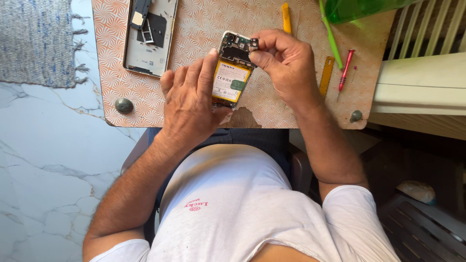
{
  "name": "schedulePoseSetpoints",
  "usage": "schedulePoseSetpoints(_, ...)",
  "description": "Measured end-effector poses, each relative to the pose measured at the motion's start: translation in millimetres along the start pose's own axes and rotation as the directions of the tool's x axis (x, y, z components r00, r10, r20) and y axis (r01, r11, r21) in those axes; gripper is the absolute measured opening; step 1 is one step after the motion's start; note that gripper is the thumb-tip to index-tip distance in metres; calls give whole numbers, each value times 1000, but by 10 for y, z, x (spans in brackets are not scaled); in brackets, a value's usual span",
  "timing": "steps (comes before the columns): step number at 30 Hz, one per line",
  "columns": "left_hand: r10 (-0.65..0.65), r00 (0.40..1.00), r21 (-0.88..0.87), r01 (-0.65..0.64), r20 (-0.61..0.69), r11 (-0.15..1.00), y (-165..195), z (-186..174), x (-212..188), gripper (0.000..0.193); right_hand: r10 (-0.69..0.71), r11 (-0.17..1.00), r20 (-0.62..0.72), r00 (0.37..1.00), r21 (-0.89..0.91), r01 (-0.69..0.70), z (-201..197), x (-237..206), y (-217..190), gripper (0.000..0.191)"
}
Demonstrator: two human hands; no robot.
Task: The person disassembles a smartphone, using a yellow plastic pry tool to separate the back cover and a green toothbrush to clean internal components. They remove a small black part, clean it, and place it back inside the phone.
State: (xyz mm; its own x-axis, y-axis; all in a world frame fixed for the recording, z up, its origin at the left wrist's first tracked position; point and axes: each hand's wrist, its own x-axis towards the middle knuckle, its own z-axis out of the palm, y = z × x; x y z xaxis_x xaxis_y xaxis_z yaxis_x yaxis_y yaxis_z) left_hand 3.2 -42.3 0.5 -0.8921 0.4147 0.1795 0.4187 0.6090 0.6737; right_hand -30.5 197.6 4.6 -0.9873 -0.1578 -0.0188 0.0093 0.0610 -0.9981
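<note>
An opened phone [232,73] with its back off shows a yellow battery and dark circuit parts at its top. My left hand [191,104] grips the phone's lower half from the left, with fingers along its side. My right hand [284,63] pinches the phone's top right corner between thumb and fingers. The phone is held just above a small table [204,29] with an orange swirl-patterned top.
The phone's removed back cover [148,36] lies at the table's far left. An orange pry tool [286,17], a green stick [331,36], a yellow ruler-like strip [326,76] and a red screwdriver [345,70] lie to the right. Marble floor and a rug [36,41] are at left.
</note>
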Motion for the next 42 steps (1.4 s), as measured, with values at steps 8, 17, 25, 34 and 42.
schedulePoseSetpoints(8, -80, 997, -411, 81, 19, 908, -202, 50, 309, 76, 103, 980, -113, 988, 181, -82, 105, -36, -58, 19)
schedulePoseSetpoints(17, -89, 977, -955, 209, 194, 209, -399, 229, 370, 38, 117, 991, -163, 980, -49, -126, -96, -58, -292, 20)
schedulePoseSetpoints(25, -47, 979, -966, 204, 199, 156, -461, 214, 353, 44, -30, 795, -122, 992, -605, -50, 55, -55, -304, 9)
schedulePoseSetpoints(34, -22, 989, -831, 137, 148, 540, -350, 117, 321, 38, 166, 986, 61, 984, -39, -164, 70, 182, -344, 13)
schedulePoseSetpoints(42, -15, 992, -793, 107, 123, 599, -372, 88, 335, 39, 141, 986, 52, 989, -102, -135, 119, 188, -277, 9)
